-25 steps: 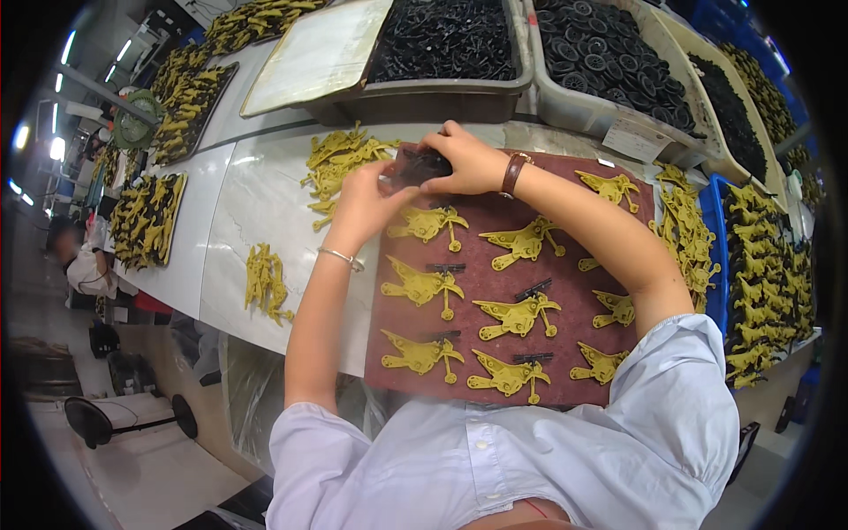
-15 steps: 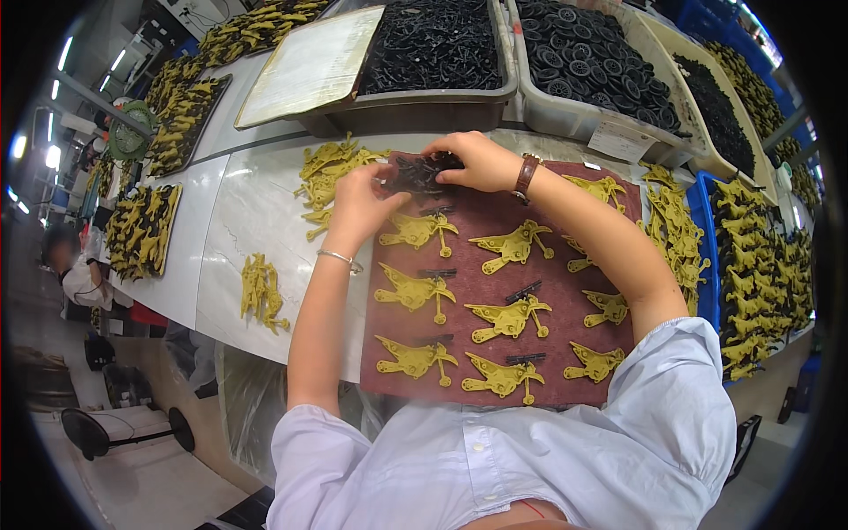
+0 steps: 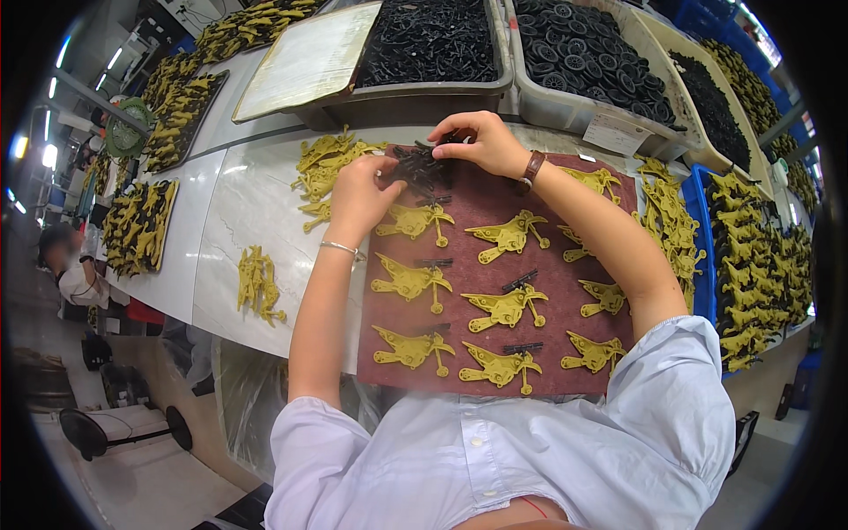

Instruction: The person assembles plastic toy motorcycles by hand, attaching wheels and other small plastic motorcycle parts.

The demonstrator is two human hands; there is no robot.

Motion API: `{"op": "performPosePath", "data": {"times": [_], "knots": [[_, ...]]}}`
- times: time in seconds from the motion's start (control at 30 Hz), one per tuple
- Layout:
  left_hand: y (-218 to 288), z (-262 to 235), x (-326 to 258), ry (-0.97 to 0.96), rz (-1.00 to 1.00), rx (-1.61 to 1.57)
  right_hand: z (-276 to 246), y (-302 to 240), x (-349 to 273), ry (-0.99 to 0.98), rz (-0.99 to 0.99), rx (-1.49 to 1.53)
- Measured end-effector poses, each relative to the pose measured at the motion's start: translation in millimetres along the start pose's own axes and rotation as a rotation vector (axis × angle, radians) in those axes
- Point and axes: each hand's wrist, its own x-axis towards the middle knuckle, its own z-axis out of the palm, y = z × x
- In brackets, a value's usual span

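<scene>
A small pile of thin black plastic parts (image 3: 420, 170) lies at the far edge of the maroon mat (image 3: 552, 199). My left hand (image 3: 364, 187) is at the pile's left side, thumb and forefinger closed round a dark piece mostly hidden by the fingers. Over the pile's right side, my right hand (image 3: 484, 144) pinches a black plastic part (image 3: 453, 139). Yellow plastic frames (image 3: 500, 309) lie in rows on the mat. A short black piece (image 3: 523, 348) rests along the top of several of them. My right forearm covers part of the right column.
Loose yellow frames lie in a heap (image 3: 322, 168) and a smaller cluster (image 3: 258, 284) left of the mat. Behind stand a grey bin of black parts (image 3: 424, 88) and a bin of black wheels (image 3: 548, 93). A blue crate (image 3: 702, 230) stands right. A person (image 3: 75, 274) sits far left.
My right hand has moved slightly up and right, away from my left hand, uncovering more of the black pile. The mat and bins appear slightly shifted in view.
</scene>
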Motion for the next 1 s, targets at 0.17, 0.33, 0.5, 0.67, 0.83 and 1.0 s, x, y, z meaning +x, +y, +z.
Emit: {"op": "performPosePath", "data": {"times": [0.17, 0.33, 0.5, 0.67, 0.83, 1.0], "knots": [[8.3, -3.0, -1.2, 0.036, 0.054, 0.031, 1.9, 1.9, -1.4, -0.024, 0.053, 0.006], [10.2, 4.4, -2.4, 0.101, 0.114, 0.048, 6.4, -8.6, -3.6, -0.017, 0.105, 0.214], [12.0, 1.5, -8.2, 0.07, 0.065, 0.146, -15.1, -39.0, -27.5, -0.006, 0.337, 0.753], [69.5, 2.4, -9.1, 0.011, 0.017, -0.39, -33.0, -61.8, -68.3, 0.008, 0.389, 0.762], [103.7, 23.8, -12.5, -0.212, -0.023, -1.0, -32.6, -69.2, -94.6, 0.122, 0.297, 0.612], [108.0, 37.4, -15.8, -0.342, -0.202, -1.272, -36.2, -78.3, -117.4, 0.15, 0.196, 0.504]]}}
